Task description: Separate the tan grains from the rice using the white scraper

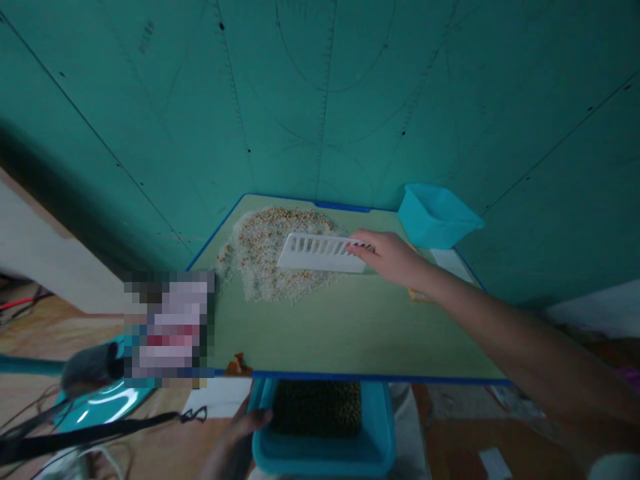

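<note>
head view: right hand point(387, 257) clamped on a slotted white tool point(320, 263), partly over mixed grains point(267, 230) on a tabletop point(350, 327); left hand point(245, 427) (closure cannot be told) at the left rim of a blue tub point(325, 460).

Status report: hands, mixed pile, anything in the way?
Right hand gripping white slotted tool at pile. Left hand at left rim of blue tub. Pile spread loose, left side of tabletop. Blue bin apart, right of pile.

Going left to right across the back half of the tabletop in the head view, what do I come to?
spread of pale and golden grains → white slotted tool → right hand → blue plastic bin
</note>
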Demonstrator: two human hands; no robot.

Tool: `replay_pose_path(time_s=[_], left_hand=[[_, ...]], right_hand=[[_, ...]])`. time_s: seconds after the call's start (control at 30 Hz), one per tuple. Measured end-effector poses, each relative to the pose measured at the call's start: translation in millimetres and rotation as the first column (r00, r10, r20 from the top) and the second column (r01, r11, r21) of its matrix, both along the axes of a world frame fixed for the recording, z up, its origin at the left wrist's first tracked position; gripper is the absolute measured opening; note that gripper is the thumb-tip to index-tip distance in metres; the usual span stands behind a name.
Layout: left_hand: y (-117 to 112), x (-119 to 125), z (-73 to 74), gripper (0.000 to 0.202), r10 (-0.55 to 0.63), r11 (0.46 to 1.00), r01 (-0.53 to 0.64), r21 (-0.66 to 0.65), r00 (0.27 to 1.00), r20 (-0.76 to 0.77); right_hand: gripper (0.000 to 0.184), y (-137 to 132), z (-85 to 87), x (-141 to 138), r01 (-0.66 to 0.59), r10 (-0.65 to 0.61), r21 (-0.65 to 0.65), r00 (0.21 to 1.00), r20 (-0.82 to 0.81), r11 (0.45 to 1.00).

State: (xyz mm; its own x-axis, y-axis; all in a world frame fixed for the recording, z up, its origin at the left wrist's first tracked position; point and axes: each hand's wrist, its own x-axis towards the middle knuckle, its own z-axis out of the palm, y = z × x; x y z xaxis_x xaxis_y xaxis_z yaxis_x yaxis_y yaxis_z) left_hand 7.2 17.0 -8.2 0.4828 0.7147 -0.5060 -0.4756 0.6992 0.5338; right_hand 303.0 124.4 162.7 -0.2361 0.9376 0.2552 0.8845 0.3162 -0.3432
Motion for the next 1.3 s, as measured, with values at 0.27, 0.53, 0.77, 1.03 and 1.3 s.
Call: replay_pose_path(time_s=[0.27,0.53,0.77,1.03,1.3], left_hand=[[1,4,12.3,0.037,0.006,0.999,-0.002,0.045,0.997,-0.08],[2,6,20.0,0.041,0.03,0.998,-0.028,0.052,0.998,-0.049],[2,4,17.7,0.038,0.009,0.999,-0.007,0.032,0.998,-0.065],[2,5,17.0,0.035,0.036,0.999,-0.036,0.011,0.998,-0.058],[2,6,16.9,0.043,0.023,1.0,-0.023,-0.003,0.998,-0.065]], right_hand=[[0.021,-6,-4.7,8,0.044,-0.044,0.015,0.999,0.025,0.999],[0.022,-15,-1.1,-2,0.038,-0.039,0.009,0.995,0.092,0.999],[0.021,-15,-8.1,-5,0.022,-0.019,-0.016,0.987,0.162,1.0],[0.019,-15,-8.7,-3,0.052,-0.057,0.043,0.99,0.126,0.998],[0.02,-24,-9.5,-5,-0.015,0.016,-0.012,0.994,0.112,1.0]])
